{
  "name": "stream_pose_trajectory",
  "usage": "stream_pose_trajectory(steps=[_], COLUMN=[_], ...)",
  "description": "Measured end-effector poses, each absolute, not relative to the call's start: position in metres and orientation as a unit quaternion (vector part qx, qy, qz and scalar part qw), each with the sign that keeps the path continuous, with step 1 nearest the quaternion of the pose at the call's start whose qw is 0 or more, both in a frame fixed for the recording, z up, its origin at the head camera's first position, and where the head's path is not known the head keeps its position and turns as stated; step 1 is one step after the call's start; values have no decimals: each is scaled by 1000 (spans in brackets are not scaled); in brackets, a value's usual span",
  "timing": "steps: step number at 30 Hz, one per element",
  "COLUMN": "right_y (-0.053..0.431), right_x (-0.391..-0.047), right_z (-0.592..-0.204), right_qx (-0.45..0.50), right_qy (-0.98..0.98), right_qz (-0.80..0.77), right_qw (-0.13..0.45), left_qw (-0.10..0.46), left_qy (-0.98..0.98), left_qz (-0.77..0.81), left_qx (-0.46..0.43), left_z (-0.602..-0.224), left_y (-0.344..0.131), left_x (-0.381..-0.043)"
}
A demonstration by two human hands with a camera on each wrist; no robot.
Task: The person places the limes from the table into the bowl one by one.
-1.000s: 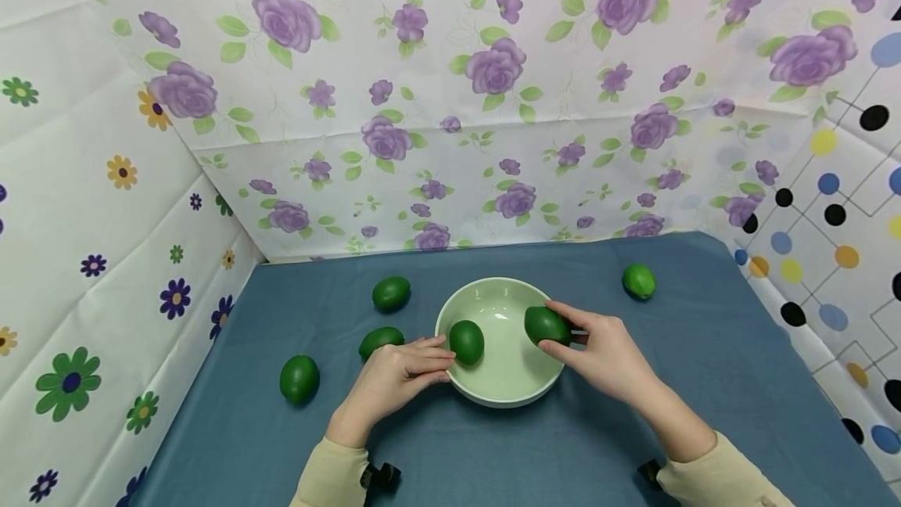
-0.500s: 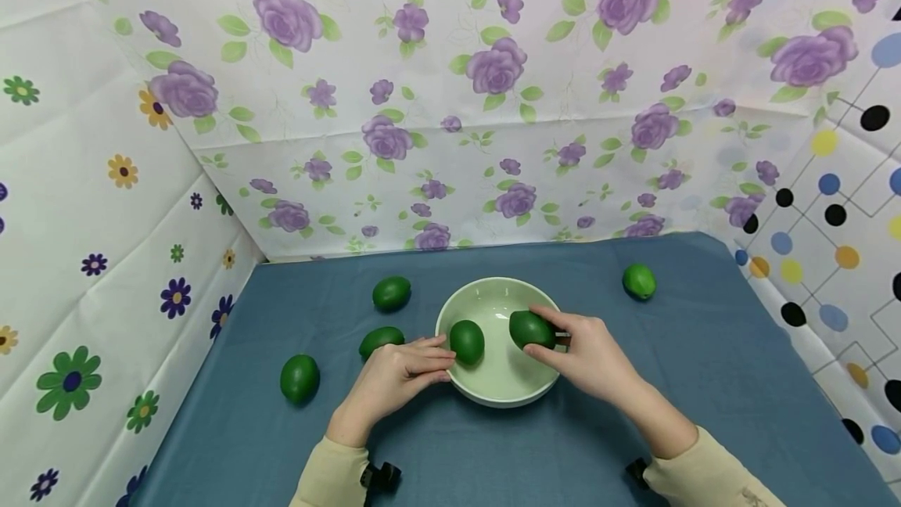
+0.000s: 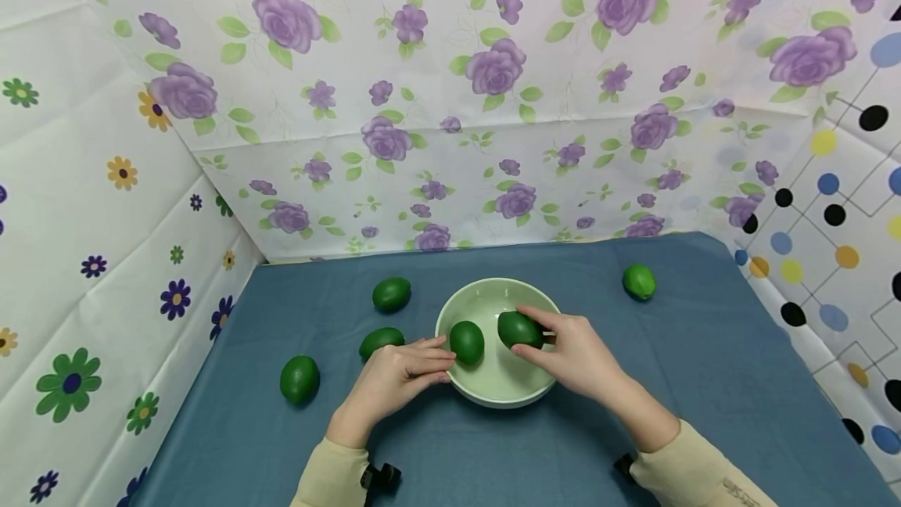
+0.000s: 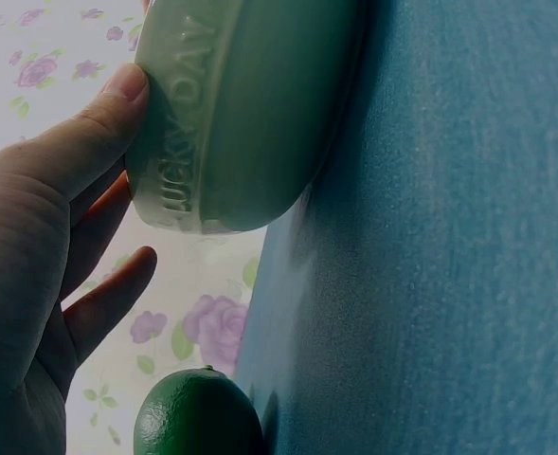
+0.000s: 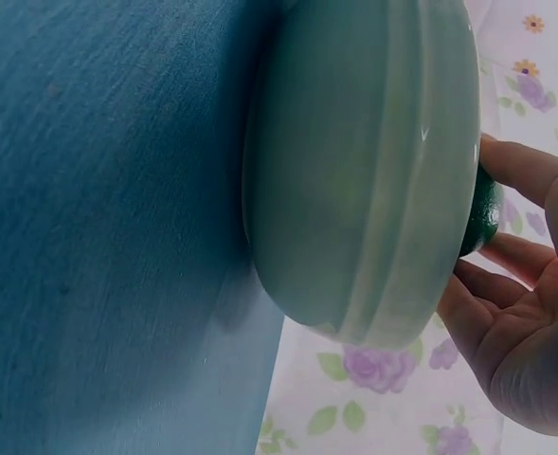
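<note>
A pale green bowl (image 3: 498,386) stands on the blue cloth, with one dark green lime (image 3: 467,343) lying in its left side. At the bowl's left edge my left hand (image 3: 400,375) pinches the rim, thumb outside and fingers reaching over; in the left wrist view the bowl (image 4: 250,104) bears raised lettering. My right hand (image 3: 580,350) holds another dark green lime (image 3: 519,330) between thumb and fingers, over the bowl's right half. Only part of that lime (image 5: 485,213) shows past the bowl wall in the right wrist view. Whether it touches the bowl's bottom I cannot tell.
Several limes lie on the cloth: one behind and left of the bowl (image 3: 391,293), one partly behind my left hand (image 3: 381,340), one farther left (image 3: 299,380). A brighter green lime (image 3: 639,282) lies at the back right. Patterned sheets (image 3: 450,178) enclose the table.
My right hand has moved left and slightly down with the lime, from the bowl's right rim toward its middle. My left hand and the bowl have stayed put.
</note>
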State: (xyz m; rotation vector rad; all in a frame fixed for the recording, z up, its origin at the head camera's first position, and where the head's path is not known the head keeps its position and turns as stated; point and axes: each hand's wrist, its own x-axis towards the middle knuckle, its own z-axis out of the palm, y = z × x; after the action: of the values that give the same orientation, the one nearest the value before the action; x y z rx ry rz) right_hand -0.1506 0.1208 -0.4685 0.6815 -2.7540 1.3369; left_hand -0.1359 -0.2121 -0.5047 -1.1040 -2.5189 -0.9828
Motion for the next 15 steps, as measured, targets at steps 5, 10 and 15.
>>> stream_pose_trajectory(steps=[5, 10, 15], right_y=[116, 110, 103], right_x=[-154, -159, -162], right_z=[-469, -471, -473], right_qx=[219, 227, 237], right_qy=[-884, -896, -904], right_qz=[414, 380, 355], right_qw=[4, 15, 22], left_qw=[106, 108, 109], left_qy=[-859, -859, -859], left_qz=[-335, -332, -329], left_qx=[-373, -375, -377], left_z=[-503, -503, -504], left_y=[-212, -212, -212], left_x=[-135, -135, -135])
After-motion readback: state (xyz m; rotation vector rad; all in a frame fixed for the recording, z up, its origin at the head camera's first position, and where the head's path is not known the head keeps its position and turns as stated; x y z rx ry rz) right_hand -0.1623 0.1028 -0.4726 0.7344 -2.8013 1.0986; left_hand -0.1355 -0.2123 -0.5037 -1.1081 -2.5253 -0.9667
